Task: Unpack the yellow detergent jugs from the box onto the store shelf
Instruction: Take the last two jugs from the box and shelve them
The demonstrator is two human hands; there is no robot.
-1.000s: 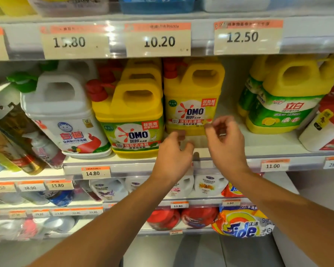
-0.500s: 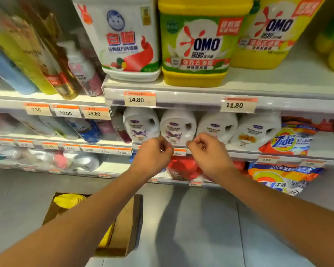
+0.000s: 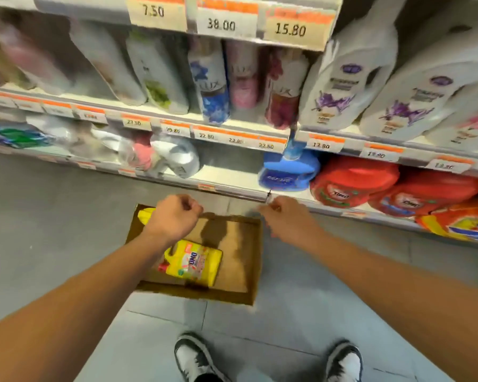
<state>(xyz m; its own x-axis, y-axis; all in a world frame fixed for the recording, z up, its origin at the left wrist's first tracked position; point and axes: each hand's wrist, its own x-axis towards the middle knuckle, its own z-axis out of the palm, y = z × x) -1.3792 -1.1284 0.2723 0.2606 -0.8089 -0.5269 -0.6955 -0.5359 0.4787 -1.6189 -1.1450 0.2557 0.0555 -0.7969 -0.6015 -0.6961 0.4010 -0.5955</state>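
Standing at the bottom edge of the view are two black-and-white shoes (image 3: 196, 359), both cut off by the frame, on a grey tiled floor (image 3: 53, 230). Just beyond them an open cardboard box (image 3: 243, 260) sits on the floor. Below the left grip and toward the person, a yellow detergent jug (image 3: 193, 264) lies on its side in the box, its red cap toward the left wall and its OMO label facing up. Directly under that grip a second yellow jug (image 3: 145, 215) shows only as a sliver; the hand and forearm hide the rest.

The left hand (image 3: 174, 216) hovers over the box's far left corner, its grip clenched on nothing. The right hand (image 3: 287, 219) hangs past the box's far right corner. Its fingers are curled, but blur makes it impossible to tell whether its grip is clenched or loose; nothing shows in it.

Past both grips runs the lowest store shelf (image 3: 232, 180), bare straight ahead. A blue bottle (image 3: 289, 172) stands beyond the right grip, red jugs (image 3: 353, 183) further right, and smeared pale bottles beyond the left grip. Above, white bottles (image 3: 351, 78) and price tags (image 3: 221, 23) are blurred; some prices are unreadable.
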